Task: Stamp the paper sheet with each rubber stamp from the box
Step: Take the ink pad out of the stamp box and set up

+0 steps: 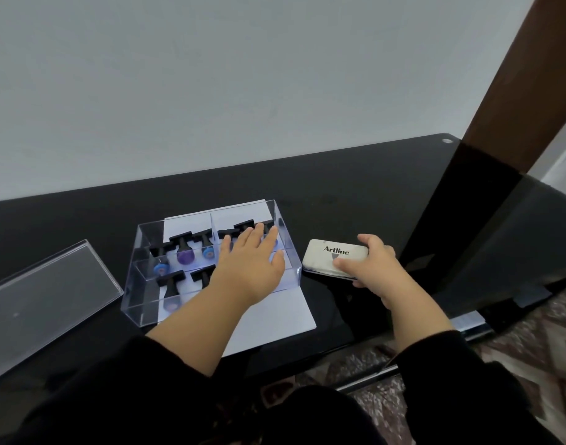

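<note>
Reaching with flat, straight fingers, left hand (251, 261) over clear box (140, 303) of rubber stamps (183, 247), on paper sheet (275, 316) at tabletop (355, 194) centre. At 3 o'clock, right hand (370, 263) gripping Artline ink pad (326, 256).

"Artline" printed on ink pad lid (334, 256).
</note>
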Available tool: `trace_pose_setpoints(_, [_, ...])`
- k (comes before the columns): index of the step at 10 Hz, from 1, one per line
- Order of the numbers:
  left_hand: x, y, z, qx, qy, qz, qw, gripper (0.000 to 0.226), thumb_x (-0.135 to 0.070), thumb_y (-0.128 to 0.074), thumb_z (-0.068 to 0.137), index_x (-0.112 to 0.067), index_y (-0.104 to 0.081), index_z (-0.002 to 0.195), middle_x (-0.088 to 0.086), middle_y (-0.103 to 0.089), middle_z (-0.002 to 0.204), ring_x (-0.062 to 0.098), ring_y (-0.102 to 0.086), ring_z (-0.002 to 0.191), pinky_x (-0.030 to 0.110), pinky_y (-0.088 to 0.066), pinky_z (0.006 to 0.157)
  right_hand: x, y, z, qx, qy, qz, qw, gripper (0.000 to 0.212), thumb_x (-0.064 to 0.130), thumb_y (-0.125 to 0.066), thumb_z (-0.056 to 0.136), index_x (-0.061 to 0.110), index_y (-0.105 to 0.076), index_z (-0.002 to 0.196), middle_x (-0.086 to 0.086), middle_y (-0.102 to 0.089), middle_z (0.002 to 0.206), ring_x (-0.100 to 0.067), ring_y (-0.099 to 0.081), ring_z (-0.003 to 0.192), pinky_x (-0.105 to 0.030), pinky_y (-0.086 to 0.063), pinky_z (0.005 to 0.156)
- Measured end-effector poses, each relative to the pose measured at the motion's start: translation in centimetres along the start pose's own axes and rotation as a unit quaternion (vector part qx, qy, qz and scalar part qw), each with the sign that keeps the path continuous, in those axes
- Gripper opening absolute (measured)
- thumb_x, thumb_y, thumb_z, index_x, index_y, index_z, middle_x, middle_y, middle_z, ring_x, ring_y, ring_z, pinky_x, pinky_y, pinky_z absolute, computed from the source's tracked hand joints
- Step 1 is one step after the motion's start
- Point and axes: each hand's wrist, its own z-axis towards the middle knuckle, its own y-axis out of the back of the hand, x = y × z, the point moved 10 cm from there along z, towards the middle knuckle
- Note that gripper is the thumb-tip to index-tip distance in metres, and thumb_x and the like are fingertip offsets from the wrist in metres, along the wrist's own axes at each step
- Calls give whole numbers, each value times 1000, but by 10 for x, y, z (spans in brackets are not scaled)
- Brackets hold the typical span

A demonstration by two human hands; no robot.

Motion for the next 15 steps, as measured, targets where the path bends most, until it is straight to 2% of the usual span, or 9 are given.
trace_pose_setpoints(1, [0,0,-1,-1,0,0,1000,53,-38,-14,102,-29,0,152,-2,2,160,16,4,147,42,7,116,4,-6,-2,59,-4,-102,993,85,25,-78,75,28,-29,144,1,-25,124,-20,-57,80,-30,-51,79])
trace_pose_setpoints(2, [0,1,-1,-1,1,3,1000,53,-38,-14,102,-29,0,152,-2,2,160,16,3,147,42,7,116,8,-6,-2,75,2,-177,981,91,23,-79,73,28,-25,146,-3,-23,131,-22,-56,84,-35,-51,88])
trace_pose_setpoints(4, [-1,1,-1,2,3,7,1000,53,-37,-14,102,-29,0,152,-2,1,160,17,3,147,42,6,116,22,-6,-6,84,21,-312,946,84,34,-75,76,25,-27,144,-7,-25,136,-22,-49,93,-32,-45,84])
trace_pose_setpoints(7, [-1,2,-2,1,3,12,1000,53,-37,-14,102,-29,0,152,-2,0,160,17,2,147,42,5,117,22,-8,-10,71,25,-326,942,78,35,-73,76,23,-31,142,-5,-27,130,-24,-48,98,-33,-47,84])
trace_pose_setpoints(10, [0,1,-1,-1,4,7,1000,53,-35,-15,102,-28,0,152,-2,-1,160,17,1,147,42,5,117,25,-9,-13,80,13,-386,919,69,41,-72,76,20,-39,133,-5,-31,122,-23,-45,96,-32,-44,76])
trace_pose_setpoints(11, [-1,1,-2,1,2,-1,1000,53,-35,-16,101,-29,-1,152,-2,-1,160,17,1,147,42,5,117,26,-8,-15,80,12,-409,909,77,49,-68,79,22,-31,141,-7,-28,136,-28,-39,118,-35,-40,84])
trace_pose_setpoints(13, [4,3,2,9,1,-48,999,53,-38,-20,103,-27,-5,152,-2,-1,160,15,1,147,40,4,117,68,-11,-24,46,91,-355,929,61,45,-45,95,26,-21,149,-4,-20,150,-27,-18,137,-39,-38,94])
trace_pose_setpoints(14, [12,14,-6,7,10,-86,996,50,-33,-26,103,-25,-15,151,-2,-10,159,16,-8,146,37,-6,118,92,-27,-31,63,148,-285,945,55,39,-44,97,27,-25,147,-3,-26,150,-25,-25,137,-39,-36,100])
trace_pose_setpoints(15, [33,24,-17,-9,39,-106,994,47,-30,-30,102,-26,-25,149,-3,-18,158,16,-18,144,32,-16,115,99,-43,-32,93,151,-214,961,57,36,-48,96,28,-24,147,-5,-34,148,-24,-41,129,-36,-38,99])
